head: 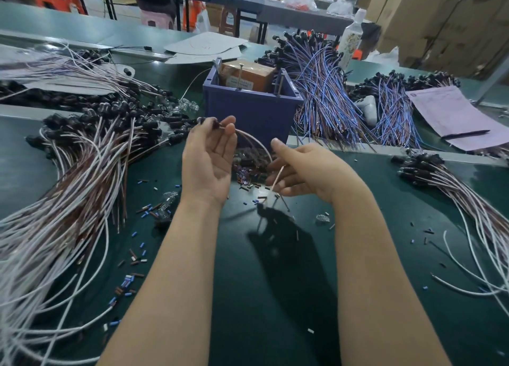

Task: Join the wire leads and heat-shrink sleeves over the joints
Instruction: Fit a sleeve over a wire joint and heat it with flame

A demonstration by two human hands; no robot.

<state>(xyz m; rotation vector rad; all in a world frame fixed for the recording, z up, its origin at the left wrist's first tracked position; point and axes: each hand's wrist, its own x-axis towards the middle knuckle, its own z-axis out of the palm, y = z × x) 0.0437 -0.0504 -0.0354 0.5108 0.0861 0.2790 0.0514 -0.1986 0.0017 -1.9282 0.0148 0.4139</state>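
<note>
Forearms reach toward twelve o'clock over the table (275,297). The left hand (209,162) pinches a wire (257,143) by its black cap (217,124); the right hand (300,170), at its three o'clock, curls round the free lead (277,177). Steady that lead before threading on one of the sleeves (249,173).

The mat (275,297) is dark green, strewn with blue, white, brown and black sleeves (129,278). The left bundle (68,200) is white and reddish-brown with black caps, the far bundle (325,90) is blue and purple, and the arched wire (254,138) is white. The bin (248,109) is violet-blue, the box (248,73) in it orange-brown, the paper (454,112) pale lilac and the pen (465,133) black.
</note>
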